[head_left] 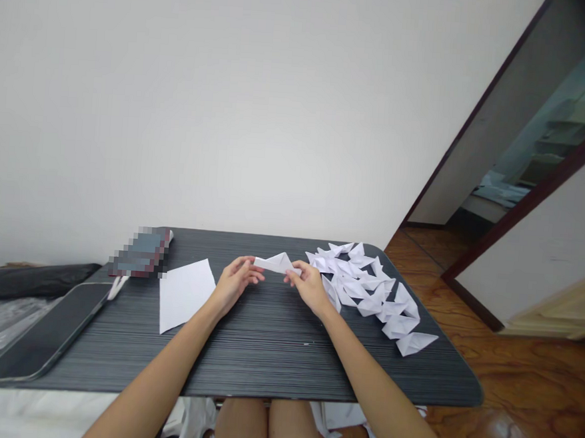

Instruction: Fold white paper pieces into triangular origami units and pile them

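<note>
Your left hand [235, 283] and right hand [306, 285] each pinch an end of the folded paper [275, 264]; pull evenly and keep it above the desk [263, 350].

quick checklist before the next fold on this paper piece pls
1. Both hands on the folded paper piece: ok, left hand at one end, right hand at the other.
2. Piece clear of the dark table: ok, held above it.
3. Crease sharpness: cannot tell, too small.
4. Blank sheet available: ok, flat beside the left hand.
5. Pile of finished paper shapes apart from the hands: not ok, it touches the right wrist area.
6. Phone fully on table: not ok, overhangs the edge.
</note>
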### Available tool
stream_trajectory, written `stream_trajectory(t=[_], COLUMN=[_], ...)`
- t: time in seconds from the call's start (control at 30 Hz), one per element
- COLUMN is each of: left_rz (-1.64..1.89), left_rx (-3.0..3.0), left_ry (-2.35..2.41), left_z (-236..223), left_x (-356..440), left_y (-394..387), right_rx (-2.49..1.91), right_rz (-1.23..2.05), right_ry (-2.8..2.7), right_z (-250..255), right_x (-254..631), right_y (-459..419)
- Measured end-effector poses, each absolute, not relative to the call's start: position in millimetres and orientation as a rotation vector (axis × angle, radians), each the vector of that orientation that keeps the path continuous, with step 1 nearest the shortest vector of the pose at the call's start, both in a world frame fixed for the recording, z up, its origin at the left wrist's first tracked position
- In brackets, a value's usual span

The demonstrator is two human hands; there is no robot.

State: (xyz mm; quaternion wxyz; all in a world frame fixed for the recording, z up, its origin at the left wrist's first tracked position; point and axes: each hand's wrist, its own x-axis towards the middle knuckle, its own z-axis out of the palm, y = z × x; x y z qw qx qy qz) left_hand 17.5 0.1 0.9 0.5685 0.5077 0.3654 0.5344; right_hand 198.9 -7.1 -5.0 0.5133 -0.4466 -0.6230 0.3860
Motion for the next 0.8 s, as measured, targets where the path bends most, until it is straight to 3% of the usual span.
stream_trajectory(t=[0.3, 0.8], left_rz=[1.239, 1.217], left_rx=[1.098, 1.106], left_ry=[0.657, 0.917], left_z=[8.0, 5.5], left_x=[21.4, 24.1], left_y=[-8.3, -8.8], right_rx=[-1.034, -0.904], right_rz=[0.988, 0.87], right_ry=[-1.435, -1.482], right_z=[-5.9, -2.7], right_x=[199.7, 197.8], right_y=[-6.0, -10.5])
